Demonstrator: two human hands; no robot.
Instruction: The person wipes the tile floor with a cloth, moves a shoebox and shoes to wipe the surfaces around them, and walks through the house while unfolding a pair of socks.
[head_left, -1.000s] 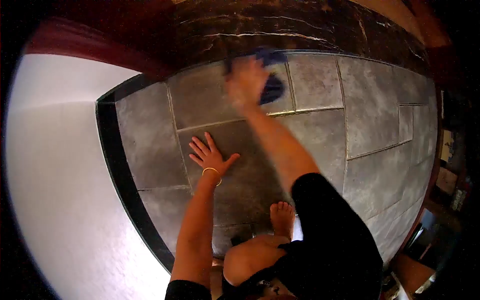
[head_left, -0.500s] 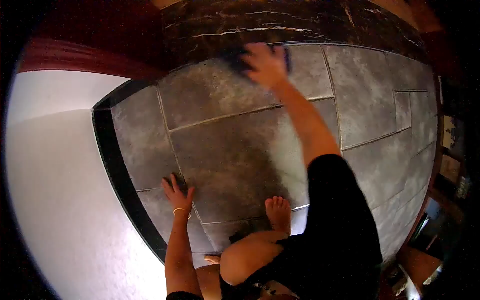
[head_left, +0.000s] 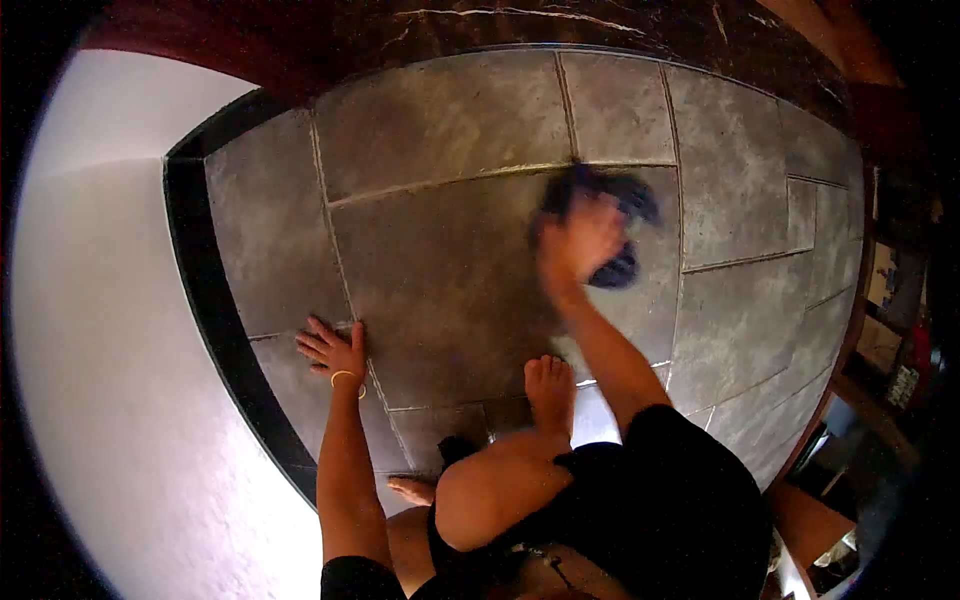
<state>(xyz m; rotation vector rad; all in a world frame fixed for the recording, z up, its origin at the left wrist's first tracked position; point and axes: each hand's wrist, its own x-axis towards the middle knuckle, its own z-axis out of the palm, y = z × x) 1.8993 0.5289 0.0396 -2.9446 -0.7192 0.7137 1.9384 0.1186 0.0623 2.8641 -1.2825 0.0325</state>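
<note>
My right hand (head_left: 588,240) presses a crumpled dark blue cloth (head_left: 622,268) against the grey tiled floor (head_left: 440,280). Motion smears the fingers, and the cloth spreads out past them on both sides. Lower on the left, my left hand (head_left: 336,350) rests palm down on the tiles with its fingers spread, holding nothing. A thin yellowish band (head_left: 345,375) circles that wrist. My bare foot (head_left: 550,390) stands on the floor between the two arms, beside my bent knee (head_left: 500,490).
A white wall (head_left: 100,320) with a black skirting strip (head_left: 215,300) runs along the left. Dark veined stone (head_left: 560,25) borders the floor at the top. Shelves (head_left: 880,340) with assorted items line the right edge.
My right hand and the cloth have come from the floor's far edge back toward me and to the right. My left hand stays flat on the floor; the view has shifted slightly.
</note>
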